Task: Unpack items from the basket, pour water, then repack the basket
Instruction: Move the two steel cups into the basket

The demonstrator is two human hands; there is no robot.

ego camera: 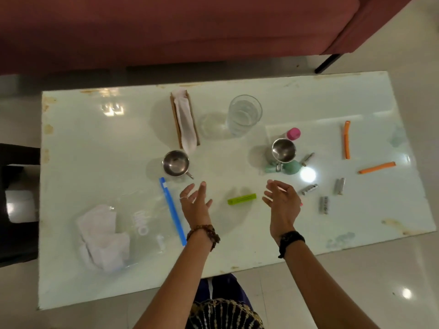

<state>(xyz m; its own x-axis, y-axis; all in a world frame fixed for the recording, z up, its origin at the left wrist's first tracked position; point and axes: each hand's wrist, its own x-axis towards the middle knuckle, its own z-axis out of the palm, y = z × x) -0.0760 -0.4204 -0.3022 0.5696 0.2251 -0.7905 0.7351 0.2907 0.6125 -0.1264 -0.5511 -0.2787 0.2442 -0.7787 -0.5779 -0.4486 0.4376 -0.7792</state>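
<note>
My left hand (196, 200) and my right hand (282, 199) hover over the near middle of the white table (261, 233), fingers spread, holding nothing. A green clip (241, 199) lies between them. A glass of water (244, 115) stands at the back. One steel cup (176, 163) stands left of centre, another steel cup (283, 150) right of centre. Behind the right cup is a bottle with a pink cap (293, 133). A brown holder with a white cloth (185, 119) stands at the back. No basket is in view.
A blue clip (172, 211) edges a clear bag with white cloth (104, 236) at the near left. Two orange clips (346, 140) (377, 167) and several grey pegs (310, 189) lie on the right. A teal object (289, 166) lies beside the right cup. A red sofa (166, 32) stands behind.
</note>
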